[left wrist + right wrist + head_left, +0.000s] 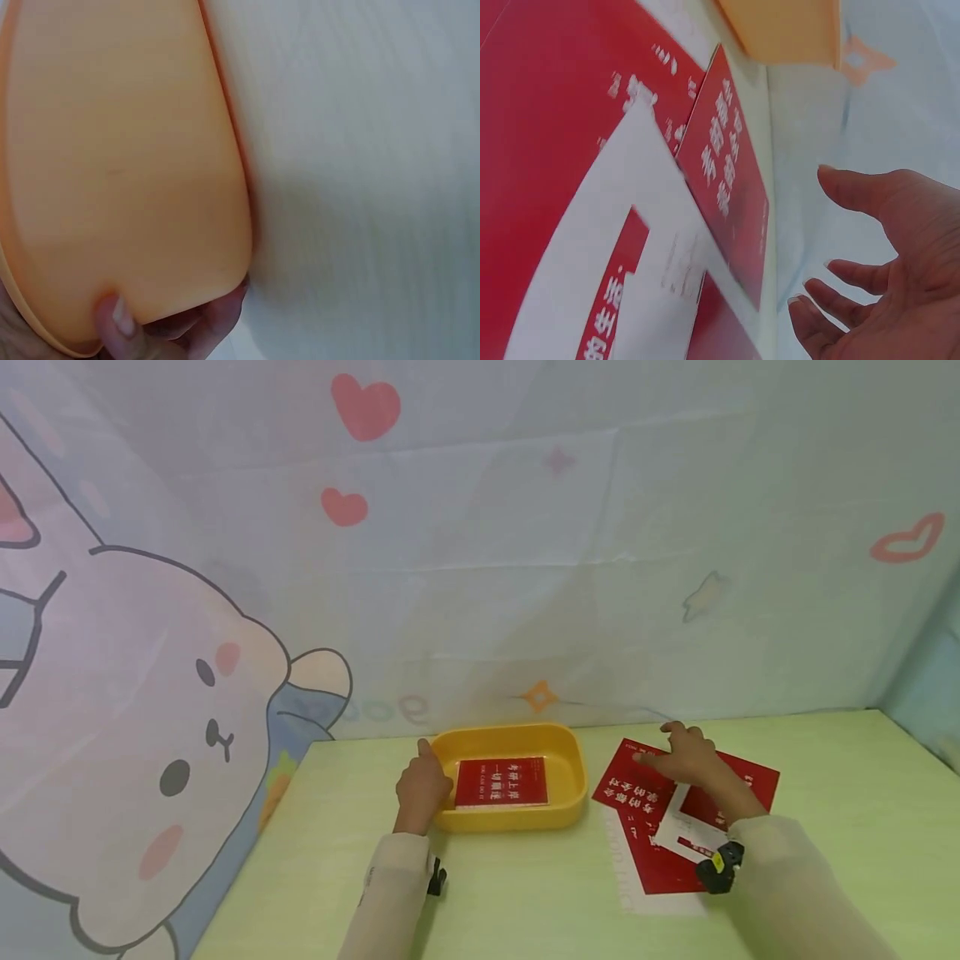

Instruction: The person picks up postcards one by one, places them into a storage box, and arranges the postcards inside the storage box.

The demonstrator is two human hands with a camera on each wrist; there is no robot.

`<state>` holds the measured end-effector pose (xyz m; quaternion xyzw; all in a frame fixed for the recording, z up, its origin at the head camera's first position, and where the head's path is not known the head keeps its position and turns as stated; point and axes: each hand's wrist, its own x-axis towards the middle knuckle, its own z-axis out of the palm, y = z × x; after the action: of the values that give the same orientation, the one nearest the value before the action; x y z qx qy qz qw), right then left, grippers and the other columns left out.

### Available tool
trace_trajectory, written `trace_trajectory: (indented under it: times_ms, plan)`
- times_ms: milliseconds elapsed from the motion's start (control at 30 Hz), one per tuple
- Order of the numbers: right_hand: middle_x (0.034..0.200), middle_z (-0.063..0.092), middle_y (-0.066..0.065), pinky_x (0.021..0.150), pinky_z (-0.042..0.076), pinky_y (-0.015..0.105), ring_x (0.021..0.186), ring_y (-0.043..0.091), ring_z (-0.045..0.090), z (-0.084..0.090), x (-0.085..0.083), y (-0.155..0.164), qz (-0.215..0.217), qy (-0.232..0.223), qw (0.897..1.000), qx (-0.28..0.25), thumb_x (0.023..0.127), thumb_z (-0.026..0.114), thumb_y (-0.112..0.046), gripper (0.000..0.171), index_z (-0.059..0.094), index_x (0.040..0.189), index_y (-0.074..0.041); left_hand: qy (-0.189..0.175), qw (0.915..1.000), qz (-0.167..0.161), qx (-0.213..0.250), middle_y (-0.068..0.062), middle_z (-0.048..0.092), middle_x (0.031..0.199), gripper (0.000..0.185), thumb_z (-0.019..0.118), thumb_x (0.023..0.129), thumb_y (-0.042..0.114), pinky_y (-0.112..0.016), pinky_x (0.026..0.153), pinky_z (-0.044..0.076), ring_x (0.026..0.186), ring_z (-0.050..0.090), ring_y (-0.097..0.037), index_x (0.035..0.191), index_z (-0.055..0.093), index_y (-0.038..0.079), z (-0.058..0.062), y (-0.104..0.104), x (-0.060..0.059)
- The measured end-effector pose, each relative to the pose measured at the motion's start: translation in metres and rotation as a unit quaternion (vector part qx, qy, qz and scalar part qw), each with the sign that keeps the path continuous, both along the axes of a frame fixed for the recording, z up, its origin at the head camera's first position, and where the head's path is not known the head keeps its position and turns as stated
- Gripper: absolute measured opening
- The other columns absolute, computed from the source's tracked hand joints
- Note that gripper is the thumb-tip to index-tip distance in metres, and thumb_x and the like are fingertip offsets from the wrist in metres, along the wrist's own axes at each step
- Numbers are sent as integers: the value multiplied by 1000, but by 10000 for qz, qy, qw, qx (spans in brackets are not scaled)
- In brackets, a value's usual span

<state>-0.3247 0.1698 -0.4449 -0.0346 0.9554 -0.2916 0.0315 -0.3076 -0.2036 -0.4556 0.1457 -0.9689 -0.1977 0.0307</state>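
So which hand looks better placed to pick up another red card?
Probably the right hand: it hovers open over the loose red cards, while the left hand grips the yellow tray's end.

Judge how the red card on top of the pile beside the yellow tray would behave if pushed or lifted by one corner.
The red card looks thin and flat, so it would probably bend a little rather than flop. It lies on other cards, so a push from the right hand would likely slide it easily. It seems light; lifting its flat edge off the pile may need a fingernail.
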Motion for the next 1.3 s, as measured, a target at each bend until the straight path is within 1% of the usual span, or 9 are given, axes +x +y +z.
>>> trace_trajectory:
  times_ms: [133, 300, 433, 567, 667, 767, 1000, 1133, 1300]
  plan:
    - [130, 35, 46, 95, 42, 70, 119, 63, 34, -4, -2, 5, -60, -73, 9999, 118, 86, 70, -33, 85, 28, 141, 18, 6, 10000, 38, -29, -20, 66, 93, 59, 69, 86, 12, -46, 69, 58, 69, 61, -30, 135, 37, 0, 1, 1, 0]
    - [133, 31, 47, 97, 41, 71, 121, 63, 29, -11, -5, 7, -112, -292, 9990, 306, 81, 76, -39, 97, 27, 142, 17, 26, 9999, 75, -93, -20, 66, 94, 61, 69, 86, 13, -46, 71, 58, 70, 61, -30, 136, 37, 0, 1, 1, 2]
    - [133, 30, 46, 98, 40, 72, 121, 63, 28, -14, -3, 8, -135, -496, 9978, 423, 78, 78, -43, 102, 26, 143, 17, 88, 9999, 21, -91, -20, 66, 90, 58, 68, 86, 12, -47, 67, 58, 68, 62, -31, 134, 38, -1, -1, 1, 4]
    - [132, 33, 46, 99, 38, 73, 120, 65, 29, -16, -1, 7, -17, -475, 9969, 621, 74, 81, -45, 109, 25, 142, 18, 107, 9999, 15, -124, -21, 66, 89, 56, 67, 86, 12, -47, 65, 57, 67, 63, -32, 132, 39, -1, -1, 0, 5]
    - [131, 34, 47, 100, 37, 74, 120, 67, 30, -16, -2, 6, 37, -427, 9961, 770, 71, 82, -49, 113, 25, 142, 19, 108, 9998, 46, -184, -20, 65, 89, 55, 67, 87, 13, -46, 65, 57, 67, 63, -31, 132, 39, -1, -2, 0, 4]
    - [132, 32, 47, 101, 37, 74, 120, 66, 28, -18, -3, 5, 30, -469, 9951, 869, 69, 82, -53, 117, 25, 143, 18, 101, 9998, 47, -161, -19, 65, 87, 54, 67, 87, 13, -46, 65, 57, 65, 62, -30, 131, 39, 0, -2, 0, 2]
    - [137, 27, 47, 101, 35, 74, 122, 66, 26, -25, -7, 6, 52, -415, 9942, 995, 67, 85, -51, 115, 29, 141, 17, 190, 9998, 46, -90, -19, 65, 84, 51, 67, 86, 11, -45, 62, 56, 64, 61, -30, 128, 40, 0, 1, 1, 3]
    - [134, 28, 47, 99, 36, 73, 120, 64, 27, -29, -9, 7, -15, -386, 9946, 963, 66, 86, -50, 113, 31, 139, 18, 259, 9996, 8, -90, -20, 66, 86, 53, 67, 86, 11, -47, 62, 56, 66, 63, -32, 130, 40, -1, 1, 1, 3]
    - [128, 31, 46, 99, 38, 72, 116, 62, 29, -32, -11, 7, -140, -438, 9948, 914, 64, 87, -50, 114, 32, 137, 18, 224, 9997, 28, -112, -20, 66, 89, 54, 68, 86, 12, -48, 66, 57, 69, 64, -33, 131, 40, -1, -1, 1, 2]
